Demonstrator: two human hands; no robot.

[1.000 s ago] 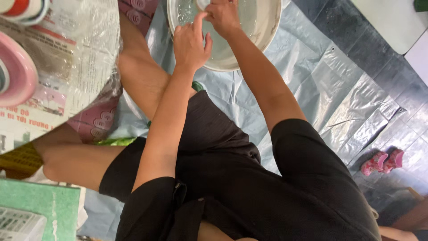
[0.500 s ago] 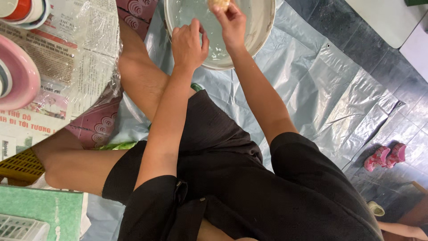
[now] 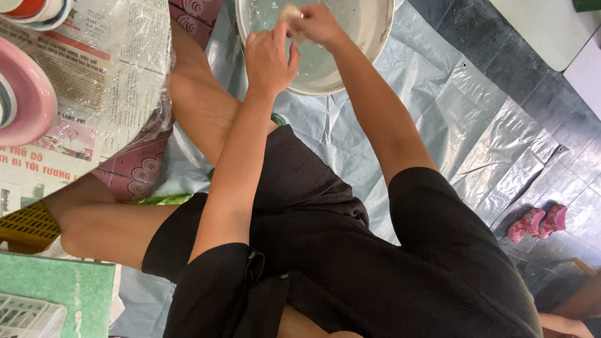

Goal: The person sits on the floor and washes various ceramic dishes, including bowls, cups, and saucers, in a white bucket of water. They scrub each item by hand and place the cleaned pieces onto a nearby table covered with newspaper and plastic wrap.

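A white round basin (image 3: 374, 45) with water in it stands on the silver tarp in front of my knees. My right hand (image 3: 320, 25) is over the basin, fingers closed on a small pale round lump (image 3: 290, 12). My left hand (image 3: 269, 59) hovers just beside it over the basin's near rim, fingers apart and holding nothing, its fingertips close to the lump. Both forearms reach out from my black-clad body at the bottom of the view.
A silver tarp (image 3: 476, 125) covers the floor. At the left lie plastic-covered newspaper (image 3: 94, 81), a pink plate (image 3: 22, 100), stacked bowls (image 3: 31, 9), a yellow crate (image 3: 25, 226), a green box (image 3: 56, 294) and a white basket (image 3: 22, 318). Small pink sandals (image 3: 538, 222) sit at the right.
The pale lump has come into sight in my right hand above the water. Both hands sit lower in the view, and my left hand has drawn closer to the lump.
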